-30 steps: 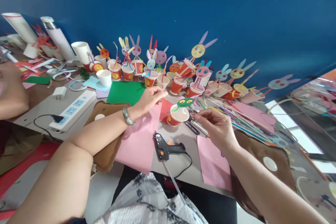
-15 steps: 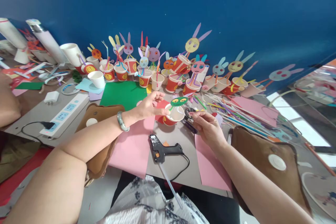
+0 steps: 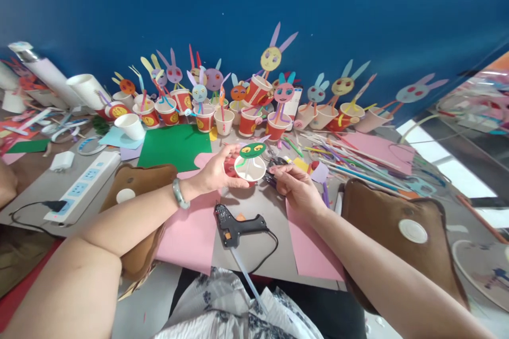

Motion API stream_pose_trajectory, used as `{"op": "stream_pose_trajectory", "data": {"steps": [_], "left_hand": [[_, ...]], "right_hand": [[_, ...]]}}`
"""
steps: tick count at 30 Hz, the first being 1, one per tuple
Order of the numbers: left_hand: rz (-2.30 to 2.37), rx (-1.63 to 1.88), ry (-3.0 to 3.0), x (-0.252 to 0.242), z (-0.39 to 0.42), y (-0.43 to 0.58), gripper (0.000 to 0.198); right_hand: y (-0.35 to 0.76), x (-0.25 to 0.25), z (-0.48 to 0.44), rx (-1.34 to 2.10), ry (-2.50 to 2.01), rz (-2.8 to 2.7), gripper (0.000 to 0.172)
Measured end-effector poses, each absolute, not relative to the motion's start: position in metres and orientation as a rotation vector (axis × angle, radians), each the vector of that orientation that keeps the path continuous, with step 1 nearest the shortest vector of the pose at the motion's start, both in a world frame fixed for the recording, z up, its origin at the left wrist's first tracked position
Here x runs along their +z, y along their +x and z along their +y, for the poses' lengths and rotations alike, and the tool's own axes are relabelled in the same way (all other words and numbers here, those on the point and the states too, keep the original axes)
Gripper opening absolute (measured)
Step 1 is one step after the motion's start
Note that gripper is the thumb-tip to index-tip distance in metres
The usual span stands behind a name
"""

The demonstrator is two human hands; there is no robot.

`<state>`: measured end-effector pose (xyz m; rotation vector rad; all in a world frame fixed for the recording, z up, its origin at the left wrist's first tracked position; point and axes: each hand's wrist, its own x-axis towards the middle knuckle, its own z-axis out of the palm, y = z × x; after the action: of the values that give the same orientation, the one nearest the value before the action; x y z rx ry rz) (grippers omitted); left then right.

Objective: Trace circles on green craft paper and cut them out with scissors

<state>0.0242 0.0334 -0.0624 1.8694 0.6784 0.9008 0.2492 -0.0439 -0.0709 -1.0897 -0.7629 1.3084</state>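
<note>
My left hand (image 3: 214, 172) is wrapped round the left side of a paper cup (image 3: 256, 169). Above the cup's rim stands a green paper face (image 3: 252, 150) with yellow eyes, and pipe cleaners run down from it into the cup. Just right of the cup, my right hand (image 3: 300, 188) pinches a small pink paper piece (image 3: 273, 169) with dark marks on it. Dark-handled scissors (image 3: 271, 179) lie partly hidden behind that hand. Below the cup, a black glue gun (image 3: 238, 226) rests on the table with a clear glue stick in its rear.
Paper cups with rabbit faces (image 3: 271, 58) line the blue wall. Pink paper (image 3: 186, 238) and green paper (image 3: 170, 145) lie at left, near a power strip (image 3: 83, 185). Pipe cleaners (image 3: 353, 161) and a brown pouch (image 3: 382, 238) are at right.
My left hand has closed round the cup, which is now lifted and tipped with its opening towards me. My right hand keeps its pinch on the pink piece. The view has shifted slightly.
</note>
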Motion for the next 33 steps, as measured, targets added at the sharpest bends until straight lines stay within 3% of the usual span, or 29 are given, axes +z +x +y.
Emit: {"op": "stream_pose_trajectory", "data": {"steps": [4,11,20,33], "left_hand": [[0.633,0.896,1.836,-0.055,0.027,0.027,0.071],[0.731,0.959,1.983,-0.042,0.029,0.027,0.038],[0.785,1.046,1.935,-0.041,0.034,0.045,0.025],[0.901,1.037,1.921,-0.033,0.030,0.050,0.012]], "right_hand": [[0.249,-0.070,-0.046,1.337,-1.076,-0.729,0.030],[0.246,-0.068,-0.047,1.353,-1.084,-0.732,0.032],[0.243,-0.065,-0.048,1.346,-1.104,-0.766,0.038],[0.247,-0.070,-0.047,1.353,-1.062,-0.715,0.032]]}}
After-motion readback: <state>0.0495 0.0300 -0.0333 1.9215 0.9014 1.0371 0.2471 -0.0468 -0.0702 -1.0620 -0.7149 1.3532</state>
